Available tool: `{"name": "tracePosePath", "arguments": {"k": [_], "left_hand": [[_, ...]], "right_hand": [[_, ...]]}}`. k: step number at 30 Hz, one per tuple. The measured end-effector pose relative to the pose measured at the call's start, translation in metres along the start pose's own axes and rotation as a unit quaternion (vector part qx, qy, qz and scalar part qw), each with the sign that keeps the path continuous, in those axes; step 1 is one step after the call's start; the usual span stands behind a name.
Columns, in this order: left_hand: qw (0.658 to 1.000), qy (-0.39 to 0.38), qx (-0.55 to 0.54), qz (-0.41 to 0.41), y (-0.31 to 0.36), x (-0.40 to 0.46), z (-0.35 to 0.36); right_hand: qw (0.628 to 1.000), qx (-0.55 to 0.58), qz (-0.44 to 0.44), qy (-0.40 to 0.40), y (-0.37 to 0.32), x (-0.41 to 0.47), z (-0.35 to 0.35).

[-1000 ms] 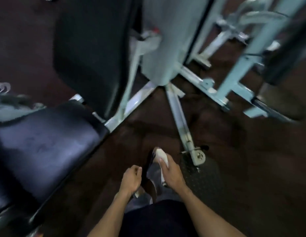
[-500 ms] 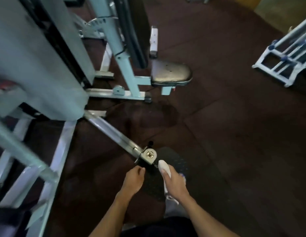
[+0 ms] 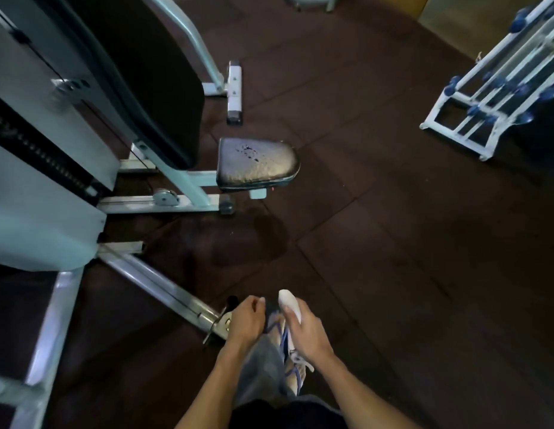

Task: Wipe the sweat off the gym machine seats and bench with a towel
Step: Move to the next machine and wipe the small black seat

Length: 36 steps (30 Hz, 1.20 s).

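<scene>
**gymrat_22:** so what's in the hands right now?

**mopguy:** Right hand (image 3: 306, 331) grips a white thing (image 3: 289, 305), fingers curled round it, the rounded end poking out past the thumb. Can't tell if it's a rolled towel or a bottle, too blurry. Left hand (image 3: 244, 320) sits just beside it, fingers curled in; there's something dark (image 3: 271, 308) between the two hands, but I can't tell if the left is pinching it.

**gymrat_22:** and the seat?

**mopguy:** Seat (image 3: 257, 162) is well ahead of the hands, out on the floor (image 3: 393, 243), bolted to the pale frame (image 3: 189, 181). Black pad, shiny, with wet-looking droplets near its back edge. The tall black backrest (image 3: 139, 75) stands right behind it, tilted up. Nothing touching either one.

**gymrat_22:** anything else around?

**mopguy:** Weight stack (image 3: 37, 156) along the left edge, a steel floor rail (image 3: 164, 289) running from it to just beside the left hand. White rack (image 3: 498, 85) with blue-ended bits at the far right. A sneaker (image 3: 292, 360) with blue laces shows under the hands. Darker patch on the floor just in front of the seat.
</scene>
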State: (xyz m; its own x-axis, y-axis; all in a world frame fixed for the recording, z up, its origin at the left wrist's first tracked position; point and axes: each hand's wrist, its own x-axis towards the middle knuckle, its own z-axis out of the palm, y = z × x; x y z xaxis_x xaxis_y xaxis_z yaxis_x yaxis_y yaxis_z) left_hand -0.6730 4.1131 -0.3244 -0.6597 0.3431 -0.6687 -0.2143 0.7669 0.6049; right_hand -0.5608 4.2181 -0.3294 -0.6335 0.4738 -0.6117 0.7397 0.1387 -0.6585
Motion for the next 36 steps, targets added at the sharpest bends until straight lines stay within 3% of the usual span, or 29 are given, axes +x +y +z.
{"name": "tracePosePath", "arguments": {"k": [8,16,21,25,30,34,36], "left_hand": [[0.999,0.015,0.026,0.023,0.084,0.139,-0.036],[0.999,0.009,0.038,0.032,0.156,0.326,-0.098],[0.994,0.067,0.044,0.068,0.187,0.457,-0.116],[0.984,0.123,0.072,0.111,0.189,0.538,-0.116],[0.938,0.229,0.198,0.167,0.156,0.601,-0.098],[0.903,0.246,0.314,0.162,0.125,0.633,-0.083],[0.890,0.253,0.341,0.166,0.114,0.642,-0.079]], "right_hand": [[0.999,0.038,0.014,0.035,-0.052,0.125,-0.040],[0.997,0.023,0.019,0.068,-0.126,0.313,-0.065],[0.991,0.066,0.012,0.119,-0.161,0.451,-0.083],[0.987,0.036,-0.068,0.139,-0.184,0.542,-0.096],[0.970,-0.042,-0.152,0.185,-0.181,0.612,-0.089],[0.945,-0.260,-0.138,0.142,-0.170,0.648,-0.038],[0.918,-0.332,-0.144,0.163,-0.155,0.654,-0.013]]}}
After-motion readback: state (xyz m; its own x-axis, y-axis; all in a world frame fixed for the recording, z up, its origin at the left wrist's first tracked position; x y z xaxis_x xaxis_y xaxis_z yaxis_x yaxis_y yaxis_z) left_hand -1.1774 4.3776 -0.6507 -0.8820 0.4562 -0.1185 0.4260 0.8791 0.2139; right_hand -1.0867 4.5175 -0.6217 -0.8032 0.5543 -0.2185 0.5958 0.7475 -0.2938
